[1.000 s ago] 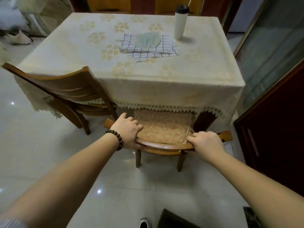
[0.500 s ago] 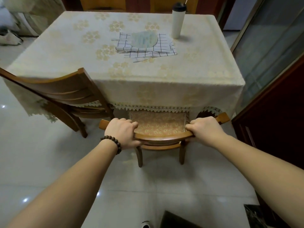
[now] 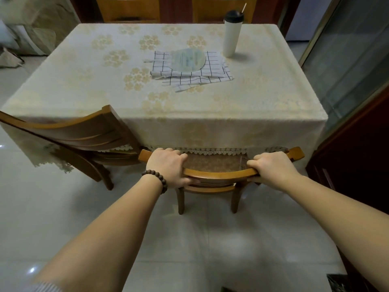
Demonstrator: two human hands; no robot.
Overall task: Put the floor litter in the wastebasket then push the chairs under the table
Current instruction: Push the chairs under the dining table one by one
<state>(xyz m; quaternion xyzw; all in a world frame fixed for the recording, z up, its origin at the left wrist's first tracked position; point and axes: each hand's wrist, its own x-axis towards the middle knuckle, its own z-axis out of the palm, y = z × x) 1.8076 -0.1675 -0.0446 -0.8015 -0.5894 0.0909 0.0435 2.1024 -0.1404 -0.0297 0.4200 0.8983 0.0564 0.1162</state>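
2 hands [image 3: 168,167] [image 3: 271,168] clamp the chair's top rail [image 3: 219,174].

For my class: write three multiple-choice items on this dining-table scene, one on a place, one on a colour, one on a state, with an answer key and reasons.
1. Where does the white tumbler stand?
A. far right of the table
B. on the floor
C. on a chair seat

2. What colour are the lines on the checked cloth?
A. red
B. dark
C. green

3. How do the hands hold the near chair?
A. both grip its top rail
B. one grips
C. neither touches

Key: 1 A, it stands near the far right corner. 2 B, a dark grid on white. 3 A, left hand and right hand close on the rail.
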